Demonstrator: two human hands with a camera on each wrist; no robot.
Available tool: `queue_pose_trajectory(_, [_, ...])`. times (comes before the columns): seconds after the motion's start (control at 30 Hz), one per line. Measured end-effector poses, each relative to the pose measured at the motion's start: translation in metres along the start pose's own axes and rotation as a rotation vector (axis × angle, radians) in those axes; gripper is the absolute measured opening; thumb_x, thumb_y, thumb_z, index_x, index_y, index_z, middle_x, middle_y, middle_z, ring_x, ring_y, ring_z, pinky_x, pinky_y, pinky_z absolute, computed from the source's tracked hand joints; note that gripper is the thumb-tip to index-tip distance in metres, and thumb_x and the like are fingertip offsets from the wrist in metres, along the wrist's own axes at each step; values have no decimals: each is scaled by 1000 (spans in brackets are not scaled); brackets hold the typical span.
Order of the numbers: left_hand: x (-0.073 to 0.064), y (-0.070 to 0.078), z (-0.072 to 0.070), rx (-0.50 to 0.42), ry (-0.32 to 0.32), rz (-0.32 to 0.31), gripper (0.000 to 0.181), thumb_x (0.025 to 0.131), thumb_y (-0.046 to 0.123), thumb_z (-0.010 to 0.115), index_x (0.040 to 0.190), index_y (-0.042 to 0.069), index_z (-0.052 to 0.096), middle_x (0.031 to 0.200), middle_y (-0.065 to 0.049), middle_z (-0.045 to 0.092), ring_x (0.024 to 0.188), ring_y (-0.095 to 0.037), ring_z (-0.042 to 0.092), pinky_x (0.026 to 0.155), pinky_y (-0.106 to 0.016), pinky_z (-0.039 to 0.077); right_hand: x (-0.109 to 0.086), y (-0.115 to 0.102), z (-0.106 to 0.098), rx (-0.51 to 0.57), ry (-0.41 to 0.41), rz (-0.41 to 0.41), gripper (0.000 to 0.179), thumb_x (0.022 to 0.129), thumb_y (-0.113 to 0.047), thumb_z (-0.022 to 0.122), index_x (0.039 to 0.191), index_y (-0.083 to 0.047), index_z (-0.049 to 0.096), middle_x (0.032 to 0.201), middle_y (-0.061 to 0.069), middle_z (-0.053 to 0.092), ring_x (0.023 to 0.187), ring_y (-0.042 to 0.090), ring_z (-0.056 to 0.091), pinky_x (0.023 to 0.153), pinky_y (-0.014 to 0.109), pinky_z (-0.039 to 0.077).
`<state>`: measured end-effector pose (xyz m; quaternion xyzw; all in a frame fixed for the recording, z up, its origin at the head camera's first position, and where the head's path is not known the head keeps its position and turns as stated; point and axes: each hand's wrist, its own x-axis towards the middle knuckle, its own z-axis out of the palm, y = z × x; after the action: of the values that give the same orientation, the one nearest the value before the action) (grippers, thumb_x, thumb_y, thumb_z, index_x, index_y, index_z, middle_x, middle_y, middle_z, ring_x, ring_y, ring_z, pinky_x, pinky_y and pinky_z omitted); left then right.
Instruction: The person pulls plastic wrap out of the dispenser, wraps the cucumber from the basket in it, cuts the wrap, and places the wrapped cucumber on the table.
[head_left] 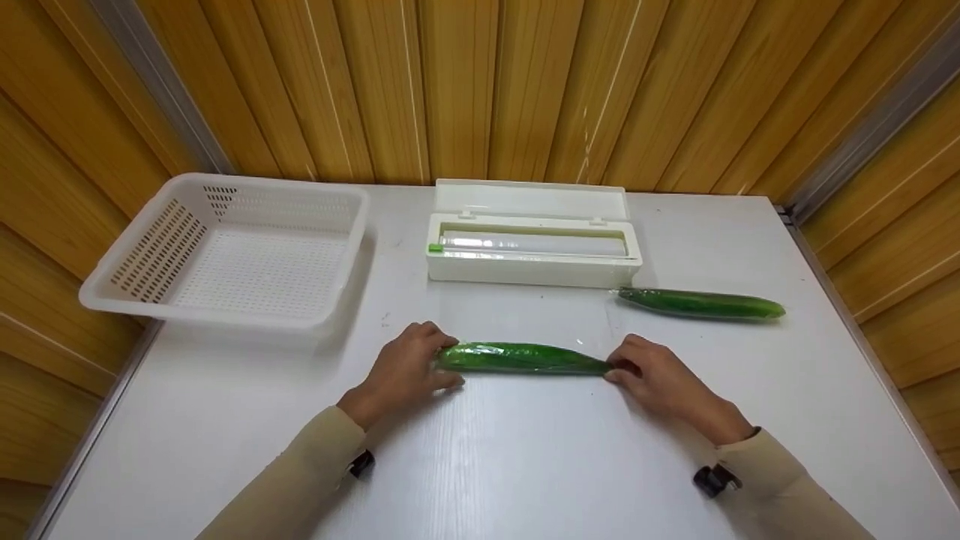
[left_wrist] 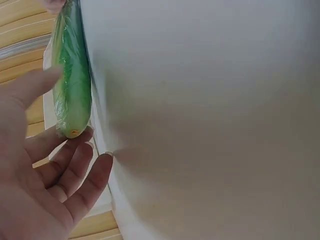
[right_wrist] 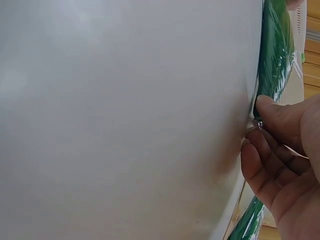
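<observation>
A cucumber (head_left: 525, 358) wrapped in shiny clear film lies crosswise on the white table. At its thicker left end is my left hand (head_left: 411, 367), fingertips right at the rounded tip and thumb spread apart from them. The left wrist view shows these fingers (left_wrist: 82, 197) loosely bent, with the cucumber's end (left_wrist: 75, 117) between thumb and fingers. My right hand (head_left: 660, 379) pinches the narrow right end. In the right wrist view, its thumb (right_wrist: 280, 115) presses against the fingers there, with a bit of film between them.
Behind the cucumber stands a white film dispenser (head_left: 532, 271) with its lid up and a roll (head_left: 525, 243) inside. A second wrapped cucumber (head_left: 701, 304) lies to its right. A white perforated basket (head_left: 330, 311) stands at the back left. Wood-patterned walls (head_left: 457, 90) enclose the table.
</observation>
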<state>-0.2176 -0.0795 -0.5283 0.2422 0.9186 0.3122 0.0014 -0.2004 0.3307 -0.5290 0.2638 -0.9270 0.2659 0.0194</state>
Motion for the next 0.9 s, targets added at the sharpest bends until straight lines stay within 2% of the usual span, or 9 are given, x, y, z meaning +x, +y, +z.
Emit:
queue_pose_trajectory(0.07, [0,0,0,-4,-6,2,45,84,17,92,124,3,76,107,-2,66,100,-19,60,86,-38,56,-1,1,0,1,9,-9,9,94,-7,82,100,-8,76,92,-9,60,82,10,59,74,34,54])
queue_pose_trajectory(0.17, [0,-2,1,-46,4,-6,42,85,10,90,124,2,76,103,-1,64,94,-17,59,83,-34,55,-2,1,1,1,12,-12,8,95,-8,81,101,-8,75,93,-9,60,83,10,60,75,34,54])
queue_pose_trajectory(0.3, [1,-4,1,-83,10,-9,45,88,13,88,129,0,74,100,0,64,88,-16,55,79,-34,52,-2,1,1,18,11,-1,7,97,-11,79,102,-8,75,95,-10,61,85,11,61,76,35,54])
queue_pose_trajectory(0.4, [2,-5,1,-127,21,-24,49,89,14,87,133,0,71,103,-2,68,91,-17,60,84,-37,54,-1,1,0,36,10,10,6,98,-12,78,102,-9,75,96,-10,61,85,11,61,77,35,54])
queue_pose_trajectory(0.57, [3,-5,0,-206,33,-88,35,91,15,85,122,7,71,107,-1,71,97,-19,65,90,-41,55,-1,3,0,61,0,43,2,101,-11,75,102,-10,74,95,-9,62,86,12,61,78,35,54])
queue_pose_trajectory(0.67, [4,-4,0,-211,27,-116,27,94,14,82,118,7,72,109,-2,71,99,-20,64,92,-42,54,1,4,0,71,0,72,5,101,-6,72,103,-11,74,96,-7,62,89,14,62,81,37,54])
queue_pose_trajectory(0.8, [8,-2,0,-178,22,-132,27,98,13,78,122,3,72,114,-5,71,106,-22,63,97,-42,52,2,4,1,84,14,114,6,103,-5,70,104,-9,74,98,-6,64,92,15,63,84,38,54])
queue_pose_trajectory(0.9, [11,-2,0,-155,13,-139,27,100,15,75,124,1,73,113,-4,67,103,-21,62,95,-41,52,4,4,1,92,40,131,7,103,-7,70,105,-7,76,97,-6,65,91,15,63,82,37,53])
